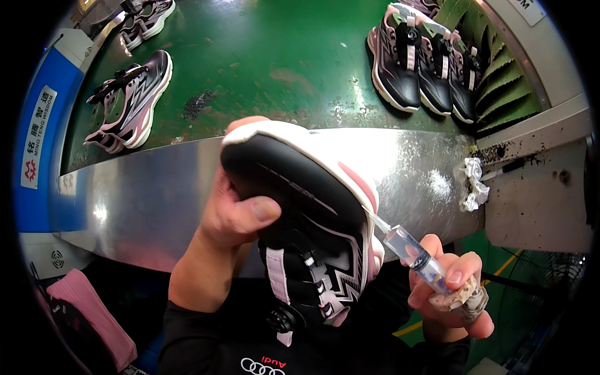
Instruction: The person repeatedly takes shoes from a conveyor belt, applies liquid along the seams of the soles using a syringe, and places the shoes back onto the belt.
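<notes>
- The largest thing I see is the long bench [269,62] with a worn green top and, on the person's side, a shiny strip of grey metal [137,194].
- On its right part there stand side by side at least three black sport shoes [397,75] with pink parts and white soles.
- On its left part there is a pair of pink, black and white sport shoes [134,103].
- One more black shoe with white sole and pink-white strap [300,200] is in the air, before the metal strip, its toe pointing away from the person.
- The left hand [228,209] holds this shoe by the toe, the thumb on the black upper, other fingers behind.
- The right hand [459,269] is closed around a clear plastic syringe [406,244]; its thin tip is at the shoe's side, by the white sole edge, but I cannot tell if it touches.
- Some crumpled beige wrapping [459,300] is at these fingers.
- White crumpled paper [475,184] lies near the bench's right end.
</notes>
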The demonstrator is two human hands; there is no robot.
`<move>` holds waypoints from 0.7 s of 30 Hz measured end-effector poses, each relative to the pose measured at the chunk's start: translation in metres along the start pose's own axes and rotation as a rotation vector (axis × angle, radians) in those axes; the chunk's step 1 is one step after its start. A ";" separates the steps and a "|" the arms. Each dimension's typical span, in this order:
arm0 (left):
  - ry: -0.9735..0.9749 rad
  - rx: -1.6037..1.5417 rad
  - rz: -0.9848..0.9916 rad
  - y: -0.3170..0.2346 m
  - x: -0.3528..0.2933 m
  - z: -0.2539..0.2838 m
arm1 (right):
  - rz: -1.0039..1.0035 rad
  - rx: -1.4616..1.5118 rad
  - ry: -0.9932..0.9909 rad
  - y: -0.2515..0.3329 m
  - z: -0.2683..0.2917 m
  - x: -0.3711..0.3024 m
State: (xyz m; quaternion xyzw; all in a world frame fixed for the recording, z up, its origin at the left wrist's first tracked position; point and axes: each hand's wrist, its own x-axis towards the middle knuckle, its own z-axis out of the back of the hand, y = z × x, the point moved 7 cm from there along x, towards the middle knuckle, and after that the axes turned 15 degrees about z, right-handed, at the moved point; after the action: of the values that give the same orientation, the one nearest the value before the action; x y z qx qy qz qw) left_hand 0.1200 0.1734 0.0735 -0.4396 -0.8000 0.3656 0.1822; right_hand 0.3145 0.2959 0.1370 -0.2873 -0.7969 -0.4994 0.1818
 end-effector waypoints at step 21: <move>-0.016 -0.236 0.193 0.017 0.009 0.025 | -0.149 -0.092 -0.040 -0.010 0.021 -0.054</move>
State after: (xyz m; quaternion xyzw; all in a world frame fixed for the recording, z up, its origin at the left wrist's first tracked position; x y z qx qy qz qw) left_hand 0.1095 0.1759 0.0436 -0.5299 -0.7928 0.2884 0.0869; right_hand 0.3494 0.2967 0.0892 -0.2451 -0.7958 -0.5416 0.1150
